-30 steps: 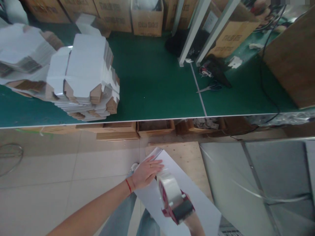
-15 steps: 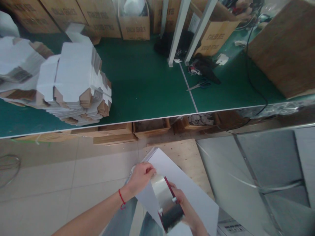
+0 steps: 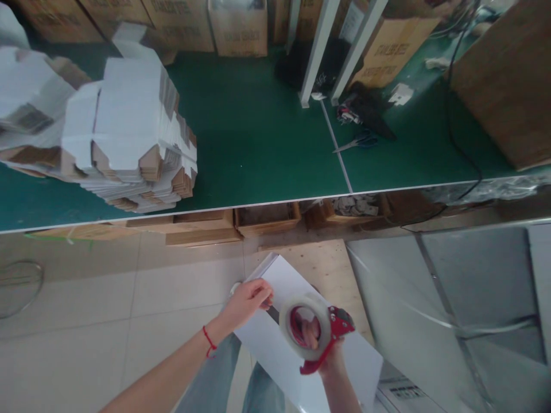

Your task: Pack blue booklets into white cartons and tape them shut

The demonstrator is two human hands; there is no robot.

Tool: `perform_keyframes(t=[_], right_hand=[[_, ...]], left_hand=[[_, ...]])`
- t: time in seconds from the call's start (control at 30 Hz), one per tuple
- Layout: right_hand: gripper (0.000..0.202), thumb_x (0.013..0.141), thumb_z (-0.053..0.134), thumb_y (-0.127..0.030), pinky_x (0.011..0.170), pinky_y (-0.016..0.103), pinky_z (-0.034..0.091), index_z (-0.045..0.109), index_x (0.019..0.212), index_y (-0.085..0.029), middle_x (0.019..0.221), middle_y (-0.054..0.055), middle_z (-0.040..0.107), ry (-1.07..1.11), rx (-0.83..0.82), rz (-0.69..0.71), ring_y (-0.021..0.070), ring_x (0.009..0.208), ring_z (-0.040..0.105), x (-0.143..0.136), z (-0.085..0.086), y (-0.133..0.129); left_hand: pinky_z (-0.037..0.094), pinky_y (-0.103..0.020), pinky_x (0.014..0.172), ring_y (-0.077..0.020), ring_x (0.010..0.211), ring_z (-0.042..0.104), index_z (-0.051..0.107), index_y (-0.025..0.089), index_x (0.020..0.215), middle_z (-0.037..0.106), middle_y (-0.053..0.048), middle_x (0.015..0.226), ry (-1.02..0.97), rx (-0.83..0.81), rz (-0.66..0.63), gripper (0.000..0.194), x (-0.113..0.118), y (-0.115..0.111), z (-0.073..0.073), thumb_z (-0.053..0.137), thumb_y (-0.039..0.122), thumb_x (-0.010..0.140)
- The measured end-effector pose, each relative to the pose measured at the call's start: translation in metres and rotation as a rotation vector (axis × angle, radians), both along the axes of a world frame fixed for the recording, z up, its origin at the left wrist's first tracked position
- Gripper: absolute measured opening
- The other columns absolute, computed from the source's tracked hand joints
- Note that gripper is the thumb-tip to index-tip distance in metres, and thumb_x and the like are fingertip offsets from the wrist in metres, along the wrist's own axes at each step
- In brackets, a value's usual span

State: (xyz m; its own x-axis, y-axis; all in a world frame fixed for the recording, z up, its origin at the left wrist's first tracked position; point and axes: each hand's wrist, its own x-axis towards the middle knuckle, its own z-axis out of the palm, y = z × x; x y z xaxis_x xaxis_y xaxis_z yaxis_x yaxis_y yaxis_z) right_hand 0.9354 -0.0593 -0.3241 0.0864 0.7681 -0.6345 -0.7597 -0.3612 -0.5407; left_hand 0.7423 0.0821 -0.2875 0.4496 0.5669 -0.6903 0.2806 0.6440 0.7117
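My right hand (image 3: 321, 344) grips a red tape dispenser (image 3: 316, 332) loaded with a roll of clear tape (image 3: 287, 321), held over a flat white box (image 3: 275, 344) that rests on my lap. My left hand (image 3: 249, 298), with a red string at the wrist, pinches the box's left edge near its upper corner, fingers curled onto the white surface close to the roll.
A green worktable (image 3: 258, 137) stands ahead, with a tall stack of flat white carton blanks (image 3: 124, 132) at left, scissors (image 3: 357, 142) and dark clutter at right. Brown cartons (image 3: 239, 26) line the back. Grey metal sheets (image 3: 451, 298) lie on the right, tiled floor on the left.
My right hand has turned the dispenser so the roll's open side faces up and shifted it right along the box. My left hand stays on the box edge.
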Motion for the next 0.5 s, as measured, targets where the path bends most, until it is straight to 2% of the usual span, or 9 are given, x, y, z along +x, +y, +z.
perform_keyframes(t=[0.03, 0.1, 0.17, 0.23, 0.33, 0.4, 0.5], right_hand=[[0.064, 0.069, 0.067, -0.085, 0.052, 0.029, 0.048, 0.059, 0.054, -0.023, 0.039, -0.003, 0.046, 0.005, 0.003, -0.033, 0.0141, 0.041, 0.039, 0.000, -0.004, 0.000], [0.068, 0.062, 0.067, -0.090, 0.058, 0.032, 0.052, 0.055, 0.054, -0.024, 0.040, -0.007, 0.039, -0.021, 0.010, -0.093, 0.0132, 0.041, 0.035, 0.003, -0.009, -0.001], [0.068, 0.057, 0.072, -0.088, 0.061, 0.031, 0.053, 0.051, 0.055, -0.024, 0.044, -0.009, 0.035, -0.043, 0.000, -0.195, 0.0121, 0.043, 0.031, 0.007, -0.010, 0.001], [0.066, 0.058, 0.077, -0.083, 0.059, 0.027, 0.052, 0.048, 0.057, -0.025, 0.049, -0.010, 0.033, -0.017, -0.034, -0.296, 0.0120, 0.046, 0.031, 0.010, -0.010, 0.005], [0.065, 0.060, 0.077, -0.082, 0.058, 0.024, 0.051, 0.046, 0.058, -0.025, 0.052, -0.010, 0.031, 0.019, -0.092, -0.352, 0.0124, 0.050, 0.035, 0.014, -0.008, 0.014], [0.064, 0.065, 0.071, -0.084, 0.058, 0.026, 0.051, 0.047, 0.060, -0.025, 0.052, -0.009, 0.032, -0.004, -0.115, -0.363, 0.0137, 0.051, 0.038, 0.014, -0.006, 0.018], [0.066, 0.066, 0.067, -0.087, 0.057, 0.029, 0.050, 0.047, 0.061, -0.025, 0.053, -0.009, 0.035, -0.069, -0.119, -0.416, 0.0149, 0.053, 0.040, 0.009, -0.003, 0.021]], left_hand=[[0.056, -0.033, 0.074, -0.0194, 0.081, 0.067, 0.065, 0.016, 0.088, 0.066, -0.005, 0.086, 0.016, 0.011, 0.007, 0.035, 0.000, -0.003, 0.001, 0.058, 0.050, 0.082], [0.055, -0.034, 0.075, -0.0203, 0.085, 0.067, 0.067, 0.016, 0.094, 0.067, -0.007, 0.094, 0.053, 0.081, 0.002, 0.032, 0.000, -0.010, 0.004, 0.058, 0.044, 0.084], [0.052, -0.032, 0.074, -0.0192, 0.085, 0.065, 0.067, 0.017, 0.091, 0.068, -0.007, 0.094, 0.088, 0.248, -0.030, 0.024, -0.002, -0.020, 0.007, 0.057, 0.038, 0.086], [0.047, -0.030, 0.073, -0.0170, 0.080, 0.060, 0.063, 0.019, 0.080, 0.065, -0.004, 0.084, 0.099, 0.470, -0.095, 0.019, -0.005, -0.033, 0.008, 0.055, 0.033, 0.090], [0.042, -0.030, 0.074, -0.0173, 0.079, 0.055, 0.056, 0.019, 0.075, 0.061, -0.001, 0.077, -0.010, 0.706, -0.244, 0.021, -0.005, -0.054, 0.001, 0.064, 0.034, 0.088], [0.042, -0.031, 0.076, -0.0191, 0.084, 0.055, 0.055, 0.020, 0.077, 0.062, -0.001, 0.082, -0.058, 0.738, -0.286, 0.028, -0.001, -0.064, -0.007, 0.075, 0.040, 0.081], [0.043, -0.032, 0.078, -0.0203, 0.085, 0.054, 0.053, 0.020, 0.077, 0.061, 0.000, 0.085, 0.017, 0.693, -0.231, 0.046, 0.011, -0.072, -0.016, 0.089, 0.045, 0.065]])
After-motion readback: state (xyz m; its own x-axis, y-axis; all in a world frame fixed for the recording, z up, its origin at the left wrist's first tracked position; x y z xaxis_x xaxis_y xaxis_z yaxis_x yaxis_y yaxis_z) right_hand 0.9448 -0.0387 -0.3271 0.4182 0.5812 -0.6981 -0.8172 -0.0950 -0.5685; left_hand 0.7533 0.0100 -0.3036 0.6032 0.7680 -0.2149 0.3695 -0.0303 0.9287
